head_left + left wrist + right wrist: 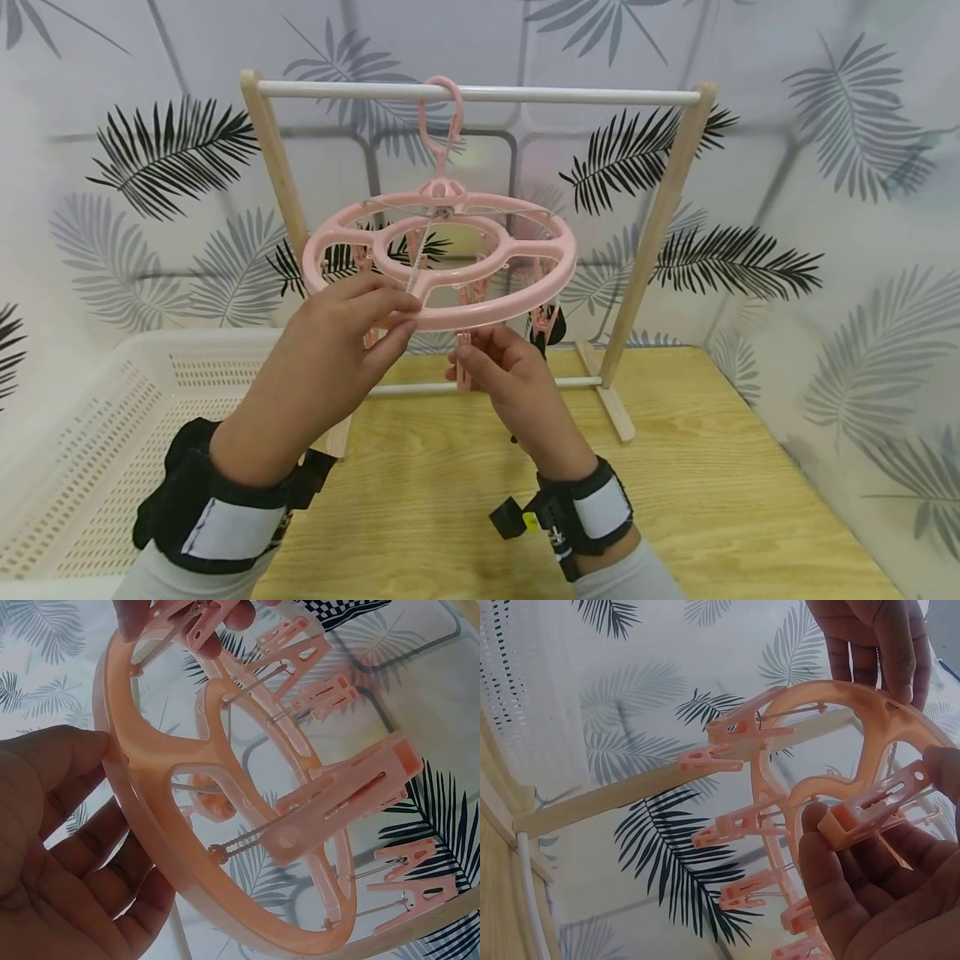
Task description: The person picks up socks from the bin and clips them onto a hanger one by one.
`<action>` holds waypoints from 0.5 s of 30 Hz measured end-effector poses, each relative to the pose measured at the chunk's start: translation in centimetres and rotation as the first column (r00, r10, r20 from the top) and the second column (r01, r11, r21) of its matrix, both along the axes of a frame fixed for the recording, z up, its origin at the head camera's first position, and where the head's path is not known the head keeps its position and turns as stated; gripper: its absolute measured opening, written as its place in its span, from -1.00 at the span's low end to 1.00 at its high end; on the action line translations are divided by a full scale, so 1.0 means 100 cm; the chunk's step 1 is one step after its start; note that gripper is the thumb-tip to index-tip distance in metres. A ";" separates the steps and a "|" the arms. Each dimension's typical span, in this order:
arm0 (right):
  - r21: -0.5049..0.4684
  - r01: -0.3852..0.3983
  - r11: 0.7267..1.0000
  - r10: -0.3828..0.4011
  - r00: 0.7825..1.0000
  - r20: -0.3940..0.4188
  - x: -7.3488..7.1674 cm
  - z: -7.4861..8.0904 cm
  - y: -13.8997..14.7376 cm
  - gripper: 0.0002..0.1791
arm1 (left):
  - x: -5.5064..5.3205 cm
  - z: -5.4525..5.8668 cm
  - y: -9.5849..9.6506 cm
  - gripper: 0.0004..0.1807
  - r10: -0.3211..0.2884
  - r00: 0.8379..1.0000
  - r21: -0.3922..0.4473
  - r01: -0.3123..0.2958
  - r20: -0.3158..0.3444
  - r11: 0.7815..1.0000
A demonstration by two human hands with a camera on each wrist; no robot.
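Hanger (441, 191) and clothespin (464, 380) are pink, the backdrop (765, 208) leaf-patterned in black and grey.

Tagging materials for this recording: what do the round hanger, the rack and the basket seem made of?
Round hanger: probably plastic; smooth, glossy pink, with bright highlights.
Rack posts: likely unpainted wood; pale tan, matte.
Top crossbar: smooth, white; metal or plastic, the look leaves it open.
Basket: probably plastic; off-white, with rows of regular, molded-looking slots.
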State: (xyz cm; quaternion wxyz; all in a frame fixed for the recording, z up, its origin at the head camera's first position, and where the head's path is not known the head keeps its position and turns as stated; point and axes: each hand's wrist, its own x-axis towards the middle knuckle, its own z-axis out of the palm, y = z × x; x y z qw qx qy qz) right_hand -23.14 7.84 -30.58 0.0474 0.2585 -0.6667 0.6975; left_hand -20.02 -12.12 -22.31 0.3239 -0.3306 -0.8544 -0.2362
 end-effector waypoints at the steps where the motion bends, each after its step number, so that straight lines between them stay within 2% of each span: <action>1: 0.001 -0.001 1.000 0.001 1.000 0.002 0.000 0.000 0.001 -0.67 | 0.000 0.000 0.000 -0.87 -0.001 1.000 0.000 0.001 -0.003 1.000; 8: 0.022 0.023 0.999 -0.023 0.999 -0.025 0.000 -0.003 0.004 -0.67 | -0.001 -0.003 0.002 -0.87 0.005 1.000 -0.009 -0.005 -0.010 1.000; 15: 0.002 0.050 0.999 -0.050 0.998 -0.028 0.000 -0.006 0.006 -0.67 | -0.002 -0.007 0.005 -0.85 0.017 1.000 -0.017 -0.017 -0.007 1.000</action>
